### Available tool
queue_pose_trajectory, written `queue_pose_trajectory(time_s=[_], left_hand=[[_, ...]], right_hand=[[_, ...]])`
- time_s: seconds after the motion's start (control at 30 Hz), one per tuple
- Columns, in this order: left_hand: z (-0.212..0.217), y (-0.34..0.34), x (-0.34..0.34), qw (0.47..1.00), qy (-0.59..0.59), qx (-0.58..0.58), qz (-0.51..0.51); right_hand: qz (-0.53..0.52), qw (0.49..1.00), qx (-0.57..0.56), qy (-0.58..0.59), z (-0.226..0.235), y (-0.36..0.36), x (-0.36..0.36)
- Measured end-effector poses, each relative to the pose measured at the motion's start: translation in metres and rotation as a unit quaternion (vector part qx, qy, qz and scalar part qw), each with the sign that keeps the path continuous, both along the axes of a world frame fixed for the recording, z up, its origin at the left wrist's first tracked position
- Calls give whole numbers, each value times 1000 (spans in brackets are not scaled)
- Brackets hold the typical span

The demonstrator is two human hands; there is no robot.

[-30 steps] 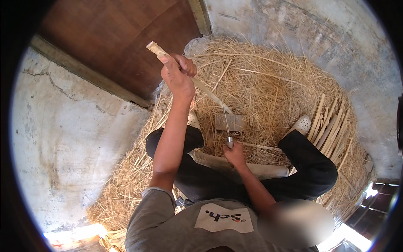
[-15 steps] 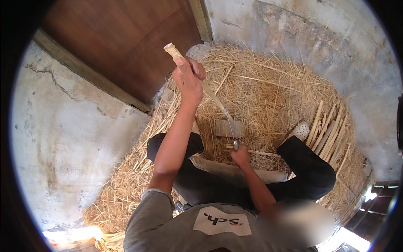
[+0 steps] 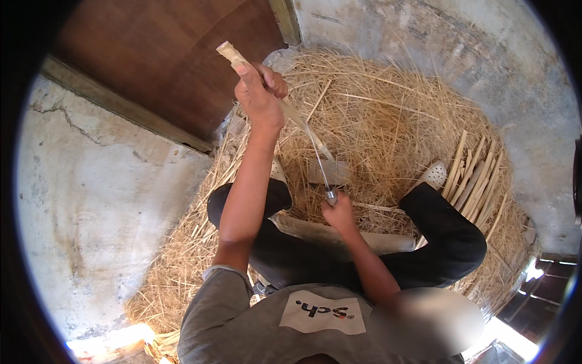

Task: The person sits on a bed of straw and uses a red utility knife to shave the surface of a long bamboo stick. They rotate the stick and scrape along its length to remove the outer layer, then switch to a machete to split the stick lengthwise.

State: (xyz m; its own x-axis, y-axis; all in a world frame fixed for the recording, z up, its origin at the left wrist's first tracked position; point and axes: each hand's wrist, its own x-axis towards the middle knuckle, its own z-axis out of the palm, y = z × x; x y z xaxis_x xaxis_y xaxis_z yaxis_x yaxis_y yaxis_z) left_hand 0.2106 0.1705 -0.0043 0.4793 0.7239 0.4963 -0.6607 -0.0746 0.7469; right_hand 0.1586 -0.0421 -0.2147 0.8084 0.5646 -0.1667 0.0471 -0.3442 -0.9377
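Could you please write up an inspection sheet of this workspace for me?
Surface: a thick bed of straw, with a grey block on it between the feet.
Job's things: a long pale strip, slanting down toward the block; a bladed tool, its thin blade overlapping the strip's lower part, though contact is hard to judge.
Clutter: loose pale sticks lying roughly side by side, near the right shoe.
Hands: left hand closed around the strip near its upper end; right hand closed around the tool's handle.
Cables: nothing seen.
Surroundings: stained wall with a crack at left; brown panel at upper left.
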Motion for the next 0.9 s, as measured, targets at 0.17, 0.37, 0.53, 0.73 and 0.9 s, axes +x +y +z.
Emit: queue_pose_trajectory(time_s=[0.17,0.37,0.53,0.73,0.9], left_hand=[[9,2,3,1000,-11,4,-20],[-1,2,2,1000,-8,-1,7],[2,4,3,1000,2,6,23],[5,7,0,999,7,-11,45],[3,7,6,997,-1,-14,77]], right_hand=[[-4,972,-215,99,-159,-31,20],[5,994,-101,39,-81,-24,15],[24,991,-131,30,-87,-13,4],[70,952,-294,38,-193,-51,21],[5,957,-283,57,-176,-38,23]])
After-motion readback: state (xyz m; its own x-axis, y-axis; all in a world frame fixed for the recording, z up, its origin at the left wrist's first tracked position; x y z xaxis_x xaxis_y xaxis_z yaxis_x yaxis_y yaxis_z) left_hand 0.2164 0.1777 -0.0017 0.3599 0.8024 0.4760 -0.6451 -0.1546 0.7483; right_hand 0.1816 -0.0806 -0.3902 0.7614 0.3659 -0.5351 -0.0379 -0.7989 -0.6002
